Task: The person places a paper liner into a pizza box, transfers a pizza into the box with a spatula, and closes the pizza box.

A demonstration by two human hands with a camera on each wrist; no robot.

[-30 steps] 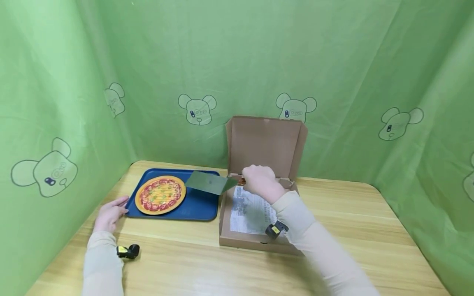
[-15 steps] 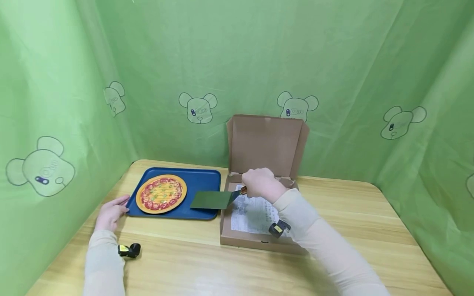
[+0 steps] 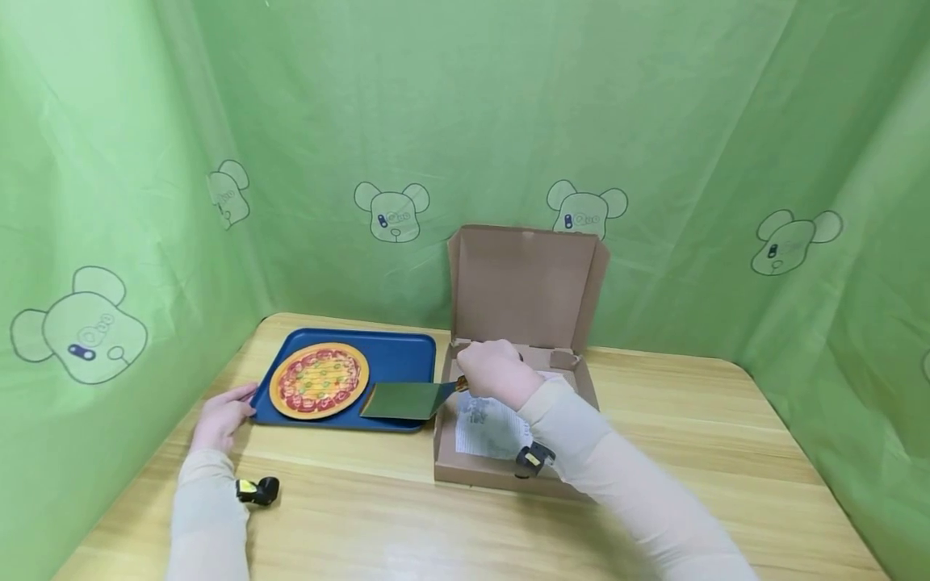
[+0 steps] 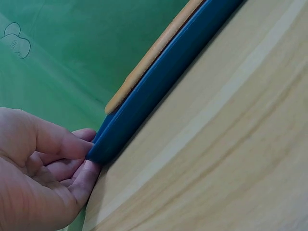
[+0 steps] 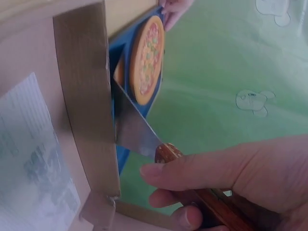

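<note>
My left hand [image 3: 221,415] pinches the near left corner of a blue tray [image 4: 159,91] between thumb and fingers. On the tray's left half lies a round toy pizza [image 3: 320,381] with red and green toppings. My right hand [image 5: 207,178] grips the wooden handle [image 5: 219,207] of a wide metal spatula. The spatula's flat blade [image 3: 400,401] is low over the right part of the tray, its front edge just right of the pizza. In the head view, the right hand is above an open cardboard pizza box [image 3: 472,474].
The box stands right beside the tray, its lid [image 3: 523,282] raised at the back. A printed paper sheet [image 3: 483,440] lines its bottom. The box's side wall [image 5: 91,96] rises under the spatula. A green curtain [image 3: 465,121] surrounds the wooden table [image 3: 349,500].
The spatula blade has come down from over the tray's back right, levelled out, and shifted left towards the pizza at the end. The left hand keeps its place at the tray corner.
</note>
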